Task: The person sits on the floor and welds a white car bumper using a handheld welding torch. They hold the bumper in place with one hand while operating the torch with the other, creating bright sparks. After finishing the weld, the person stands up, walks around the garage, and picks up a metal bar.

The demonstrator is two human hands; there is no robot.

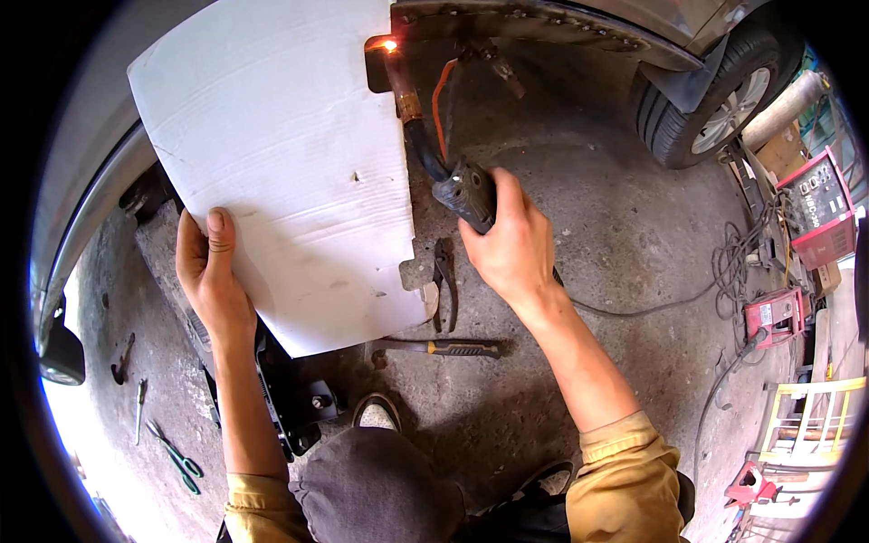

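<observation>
Welding torch [453, 172] sits gripped in your right hand [511, 244], tip sparking upper centre; your left hand [213, 281] clasps the white cardboard sheet [281, 163], shielding glare.

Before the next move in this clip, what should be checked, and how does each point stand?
1. Right hand grips the torch firmly: ok.
2. Torch tip at the sill seam, glow showing at the notch: ok.
3. Left hand holds the cardboard up beside the glow: ok.
4. Cardboard clear of the glow: not ok, its notch edge sits right at it.
5. Pliers and hammer lie on the floor, apart from both hands: ok.
6. Hands gloved: not ok, both bare.
</observation>
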